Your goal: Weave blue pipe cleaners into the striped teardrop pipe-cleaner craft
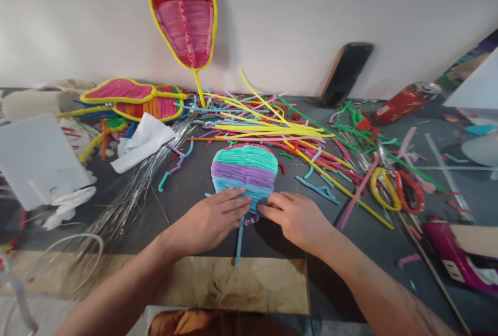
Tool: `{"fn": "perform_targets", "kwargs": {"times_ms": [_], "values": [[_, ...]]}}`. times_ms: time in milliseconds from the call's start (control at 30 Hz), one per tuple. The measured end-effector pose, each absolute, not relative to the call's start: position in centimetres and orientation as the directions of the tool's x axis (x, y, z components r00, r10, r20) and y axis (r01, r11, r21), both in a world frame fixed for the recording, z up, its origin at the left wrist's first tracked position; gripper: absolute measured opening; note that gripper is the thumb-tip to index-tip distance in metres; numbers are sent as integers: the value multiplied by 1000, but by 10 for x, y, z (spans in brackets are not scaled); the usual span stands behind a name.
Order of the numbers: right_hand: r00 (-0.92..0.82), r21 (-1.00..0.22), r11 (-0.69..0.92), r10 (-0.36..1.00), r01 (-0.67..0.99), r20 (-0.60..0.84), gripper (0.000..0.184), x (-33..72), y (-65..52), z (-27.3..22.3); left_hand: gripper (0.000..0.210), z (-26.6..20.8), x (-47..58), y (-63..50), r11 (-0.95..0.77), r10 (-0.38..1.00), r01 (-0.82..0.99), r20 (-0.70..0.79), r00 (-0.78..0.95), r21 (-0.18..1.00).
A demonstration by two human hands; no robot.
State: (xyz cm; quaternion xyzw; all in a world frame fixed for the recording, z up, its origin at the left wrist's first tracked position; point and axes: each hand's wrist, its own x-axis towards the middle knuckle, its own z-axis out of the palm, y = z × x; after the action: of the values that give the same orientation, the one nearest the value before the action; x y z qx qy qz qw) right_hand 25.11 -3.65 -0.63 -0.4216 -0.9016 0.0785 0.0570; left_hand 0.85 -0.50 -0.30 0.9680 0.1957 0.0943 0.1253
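A rounded panel of pipe cleaners (245, 166), banded green, purple and blue, lies on the dark table in front of me. A blue pipe-cleaner stem (239, 247) sticks out of its near end, with a twisted pink and blue edge (251, 220) beside it. My left hand (212, 218) rests over the panel's lower left, its fingers stretched flat across the blue rows. With curled fingers, my right hand (298, 218) pinches the panel's lower right edge; its thumb is partly hidden.
Loose pipe cleaners (272, 131) pile up behind the panel. Thin wires (132, 196) and paper scraps (41, 159) lie left. Right are scissors (397, 191), a red can (406, 102), a magenta tool (447, 253) and a leaning phone (346, 74). A pink-red paddle shape (184, 25) leans against the wall.
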Motion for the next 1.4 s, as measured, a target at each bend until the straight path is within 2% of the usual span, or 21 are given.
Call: {"fn": "perform_targets", "kwargs": {"times_ms": [100, 267, 367, 500, 600, 700, 833, 900, 967, 1100, 1200, 1267, 1400], "values": [[-639, -175, 634, 768, 753, 34, 28, 249, -36, -5, 36, -2, 9, -5, -892, 408, 363, 134, 903, 268], [-566, -334, 571, 815, 749, 123, 39, 258, -33, -8, 35, -1, 9, -5, -894, 408, 364, 135, 903, 261], [-577, -286, 589, 805, 755, 134, 42, 259, -33, -9, 35, 0, 9, -5, -893, 407, 360, 143, 902, 269], [-605, -191, 600, 795, 777, 37, 40, 253, -33, -9, 35, -1, 10, -5, -891, 410, 360, 149, 900, 277], [-591, -264, 576, 806, 774, 29, 39, 254, -32, -10, 34, -2, 10, -5, -893, 410, 362, 154, 899, 267], [-555, -340, 549, 827, 763, 91, 43, 258, -30, -13, 35, -3, 9, -6, -896, 408, 361, 157, 899, 260], [-586, -251, 594, 802, 764, 116, 45, 258, -29, -16, 36, -3, 8, -6, -893, 409, 363, 145, 901, 266], [-599, -217, 607, 794, 765, 108, 39, 258, -29, -14, 36, -3, 9, -6, -889, 415, 366, 148, 898, 274], [-571, -231, 588, 809, 775, 143, 33, 258, -29, -12, 35, -3, 9, -6, -884, 423, 369, 156, 892, 288], [-478, -273, 539, 839, 797, 260, 39, 261, -29, -10, 34, -2, 9, -5, -884, 420, 363, 162, 893, 293], [-525, -224, 570, 819, 790, 230, 45, 260, -28, -11, 34, -3, 9, -5, -889, 415, 358, 171, 894, 285], [-545, -205, 579, 814, 790, 199, 41, 260, -27, -11, 33, -4, 10, -6, -888, 418, 360, 176, 891, 287], [-419, -259, 488, 864, 834, 277, 33, 266, -25, -9, 32, -3, 10, -6, -879, 424, 350, 196, 884, 323]]}}
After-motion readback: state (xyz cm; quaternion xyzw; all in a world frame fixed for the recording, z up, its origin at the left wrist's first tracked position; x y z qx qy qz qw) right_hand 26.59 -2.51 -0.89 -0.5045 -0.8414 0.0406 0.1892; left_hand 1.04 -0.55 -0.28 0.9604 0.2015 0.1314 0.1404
